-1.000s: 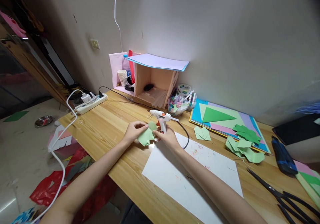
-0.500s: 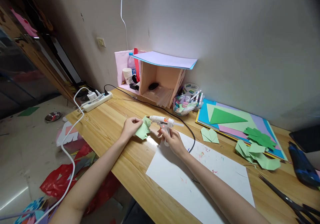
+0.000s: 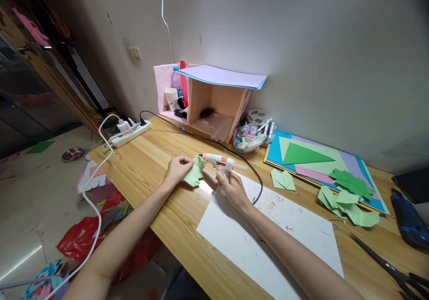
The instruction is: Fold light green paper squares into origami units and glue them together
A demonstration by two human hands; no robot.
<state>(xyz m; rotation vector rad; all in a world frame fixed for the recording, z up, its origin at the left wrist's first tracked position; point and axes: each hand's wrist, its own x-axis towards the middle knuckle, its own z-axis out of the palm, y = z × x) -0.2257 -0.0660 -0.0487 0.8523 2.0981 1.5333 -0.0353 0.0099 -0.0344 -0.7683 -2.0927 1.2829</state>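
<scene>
My left hand (image 3: 178, 171) pinches a folded piece of light green paper (image 3: 194, 173) above the wooden table. My right hand (image 3: 233, 187) is wrapped round the handle of a white hot glue gun (image 3: 216, 159), with a red light glowing on its side. The gun's nozzle points left, at the upper right edge of the green paper; whether it touches cannot be made out. A clear glue stick (image 3: 241, 166) pokes out of the back of the gun. Beneath my right forearm lies a white sheet of paper (image 3: 231, 235) with coloured marks.
A power strip (image 3: 131, 134) sits at the table's left edge; the gun's black cord (image 3: 214, 142) curves across. Behind stand an open box (image 3: 219, 105) and a tub of markers (image 3: 250, 139). Coloured sheets (image 3: 303, 170), green paper shapes (image 3: 348, 206) and scissors (image 3: 385, 264) lie right.
Both hands hold nearly the same pose, with the paper and the glue gun shifted only slightly. The fingers of my right hand sit a little closer round the gun's handle. The view has moved a touch.
</scene>
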